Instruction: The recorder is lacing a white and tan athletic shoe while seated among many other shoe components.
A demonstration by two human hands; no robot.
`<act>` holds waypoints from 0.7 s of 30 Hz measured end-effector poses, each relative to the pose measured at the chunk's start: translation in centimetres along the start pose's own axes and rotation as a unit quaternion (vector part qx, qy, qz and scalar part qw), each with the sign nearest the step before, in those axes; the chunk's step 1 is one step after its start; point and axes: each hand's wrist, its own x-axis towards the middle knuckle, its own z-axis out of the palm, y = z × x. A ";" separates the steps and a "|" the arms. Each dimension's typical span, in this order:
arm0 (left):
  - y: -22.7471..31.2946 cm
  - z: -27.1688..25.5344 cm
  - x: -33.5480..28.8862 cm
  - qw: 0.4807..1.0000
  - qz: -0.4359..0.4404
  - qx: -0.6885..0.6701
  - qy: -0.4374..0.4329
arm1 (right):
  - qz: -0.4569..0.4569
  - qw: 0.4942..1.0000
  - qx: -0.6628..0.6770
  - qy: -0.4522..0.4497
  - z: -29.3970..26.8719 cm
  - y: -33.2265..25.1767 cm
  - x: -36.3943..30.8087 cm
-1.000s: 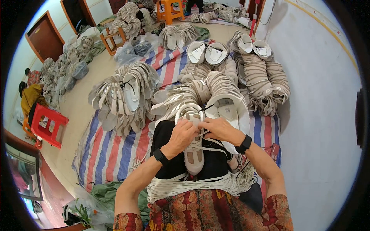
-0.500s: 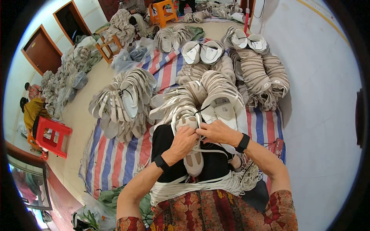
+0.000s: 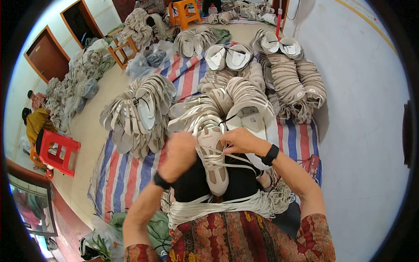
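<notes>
On my lap, between my black-trousered legs, lies a beige and white shoe upper (image 3: 217,175) with its toe toward me. Pale laces (image 3: 211,158) cross over its tongue, partly threaded and loose. My right hand (image 3: 242,142) pinches a shoelace at the right of the tongue. My left hand (image 3: 180,153) is raised to the left of the upper, smeared by motion; whether its fingers hold a lace cannot be made out. A bundle of white laces (image 3: 229,208) lies across my lap, against my patterned shirt. Just beyond the upper stand nested rows of similar uppers (image 3: 245,94).
Another tied stack of uppers (image 3: 144,109) stands left on a striped sheet (image 3: 131,183), with more stacks (image 3: 288,78) at far right. A white wall (image 3: 362,144) borders my right. A red stool (image 3: 60,150), an orange stool (image 3: 185,14) and other people are farther off.
My left hand has swung from the upper's tongue out to the left. My right hand has risen slightly, still pinching lace. More of the tongue and crossed laces now shows.
</notes>
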 end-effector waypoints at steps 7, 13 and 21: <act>-23.7 -5.9 -18.5 0.901 -0.390 0.146 0.124 | 0.048 0.995 0.082 -0.031 0.1 -0.1 1.6; -21.4 0.6 -23.7 0.941 -0.326 0.045 0.079 | 0.042 0.997 0.018 0.067 0.1 -1.7 1.1; -1.8 1.9 -6.4 0.874 -0.194 -0.438 0.080 | 0.101 0.984 -0.146 0.029 4.5 -8.1 -5.7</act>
